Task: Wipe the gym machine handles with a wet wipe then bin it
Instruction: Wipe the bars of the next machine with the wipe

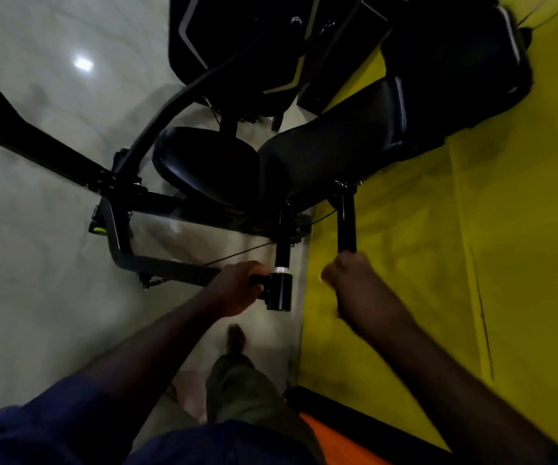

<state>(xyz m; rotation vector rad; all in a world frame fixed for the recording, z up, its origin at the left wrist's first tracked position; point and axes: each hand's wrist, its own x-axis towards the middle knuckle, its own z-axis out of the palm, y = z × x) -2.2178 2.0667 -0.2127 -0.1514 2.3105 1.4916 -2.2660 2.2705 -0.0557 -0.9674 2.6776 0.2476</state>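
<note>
Head view showed the left hand (237, 287) clamped on the machine's left handle (279, 290), below the seat (207, 166). Right hand (344, 276) fisted at the right handle (346, 223); wipe barely visible.

- the room is dim; the black gym machine (271, 156) shows almost no surface detail.
- one small white glare spot (83, 63) sits on the glossy pale floor (36, 297).
- the yellow wall (505, 263) is the brightest area.
- the right hand (348, 280) and forearm smear with motion blur.
- straight bars bow near the edges from the wide lens.
</note>
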